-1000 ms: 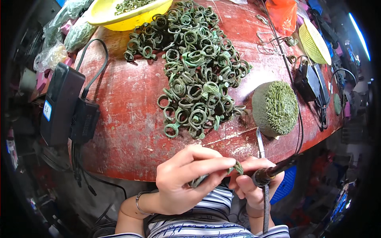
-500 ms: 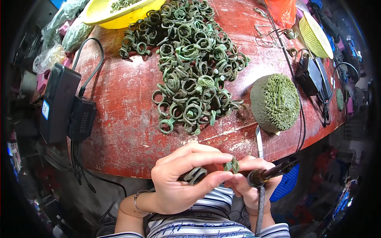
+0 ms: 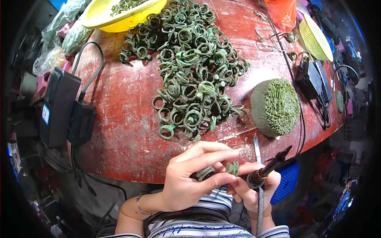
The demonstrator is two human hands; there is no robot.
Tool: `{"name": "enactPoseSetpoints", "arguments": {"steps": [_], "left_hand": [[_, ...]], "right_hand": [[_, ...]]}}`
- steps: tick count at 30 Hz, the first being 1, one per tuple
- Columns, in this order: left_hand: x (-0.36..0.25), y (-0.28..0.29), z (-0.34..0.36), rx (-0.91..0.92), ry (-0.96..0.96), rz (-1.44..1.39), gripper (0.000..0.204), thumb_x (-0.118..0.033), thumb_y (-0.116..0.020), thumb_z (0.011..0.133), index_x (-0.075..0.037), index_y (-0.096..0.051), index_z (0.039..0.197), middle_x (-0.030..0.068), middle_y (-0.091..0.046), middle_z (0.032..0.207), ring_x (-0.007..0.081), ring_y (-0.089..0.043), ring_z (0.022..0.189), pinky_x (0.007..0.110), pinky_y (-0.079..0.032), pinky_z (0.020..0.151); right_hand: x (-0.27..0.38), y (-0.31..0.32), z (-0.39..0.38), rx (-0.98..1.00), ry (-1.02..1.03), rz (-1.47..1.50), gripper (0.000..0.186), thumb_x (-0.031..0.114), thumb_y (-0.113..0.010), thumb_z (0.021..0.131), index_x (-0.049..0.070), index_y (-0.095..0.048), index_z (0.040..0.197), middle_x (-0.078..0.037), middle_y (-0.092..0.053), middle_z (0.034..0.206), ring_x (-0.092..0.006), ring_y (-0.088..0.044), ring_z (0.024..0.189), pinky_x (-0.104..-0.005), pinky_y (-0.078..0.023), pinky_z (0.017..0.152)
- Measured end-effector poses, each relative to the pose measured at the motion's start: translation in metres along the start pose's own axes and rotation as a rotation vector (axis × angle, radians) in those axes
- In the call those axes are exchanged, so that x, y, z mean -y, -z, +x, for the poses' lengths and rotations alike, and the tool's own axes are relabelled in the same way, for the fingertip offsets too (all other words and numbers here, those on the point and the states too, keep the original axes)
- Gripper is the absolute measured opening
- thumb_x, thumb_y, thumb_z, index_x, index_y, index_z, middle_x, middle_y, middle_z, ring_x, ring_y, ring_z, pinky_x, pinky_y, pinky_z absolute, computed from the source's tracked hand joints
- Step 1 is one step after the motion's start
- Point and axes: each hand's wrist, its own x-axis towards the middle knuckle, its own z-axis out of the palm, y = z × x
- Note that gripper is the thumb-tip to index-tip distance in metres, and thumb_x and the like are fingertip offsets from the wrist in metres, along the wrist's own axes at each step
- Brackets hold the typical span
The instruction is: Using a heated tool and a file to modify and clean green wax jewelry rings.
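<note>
My left hand [image 3: 190, 178] is closed, pinching a small green ring [image 3: 232, 168] between thumb and index finger. More dull green-grey rings [image 3: 204, 173] sit in the curl of its fingers. My right hand [image 3: 254, 190] is closed around a soldering-iron-like pen [image 3: 258, 177] with a brass collar and grey cord, its dark tip pointing up and to the right, away from the ring. My right fingertips meet the left ones beside the ring. A flat metal blade [image 3: 257, 147] stands up behind the right hand; whether the hand holds it is hidden.
A large heap of green rings [image 3: 194, 79] covers the middle of the red table [image 3: 123, 131]. To its right stands a rough green cylinder [image 3: 276, 107]. Black power adapters [image 3: 59, 107] with cables flank both sides. A yellow bowl [image 3: 123, 20] and yellow basket [image 3: 315, 37] lie farther back.
The pinched ring has turned in my left fingers and shows another side. My left hand has shifted slightly right. The pen's tip has swung further upward, and the blade sits slightly lower.
</note>
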Motion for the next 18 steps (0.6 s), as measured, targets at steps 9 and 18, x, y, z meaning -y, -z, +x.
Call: {"name": "enactPoseSetpoints", "arguments": {"steps": [9,18], "left_hand": [[0.010,0.003,0.000,0.107,-0.011,-0.024,0.033,-0.005,-0.070,0.070,-0.002,-0.062,0.101,0.0102,-0.061,0.094,0.0125,-0.058,0.074,0.024,-0.047,0.067],[0.004,0.004,-0.003,0.016,0.038,0.073,0.033,-0.001,-0.071,0.068,0.002,-0.062,0.100,0.0112,-0.057,0.095,0.0072,-0.055,0.063,0.018,-0.045,0.046]], "right_hand": [[0.001,-0.007,0.005,-0.066,-0.160,0.223,0.011,-0.005,-0.057,0.069,-0.009,-0.060,0.080,-0.015,-0.058,0.059,-0.0128,-0.054,0.043,-0.0180,-0.036,0.034],[0.013,0.006,0.006,-0.030,-0.301,0.173,0.019,-0.003,-0.053,0.076,-0.007,-0.059,0.094,-0.009,-0.059,0.059,-0.0067,-0.049,0.043,-0.0182,-0.037,0.040]]}}
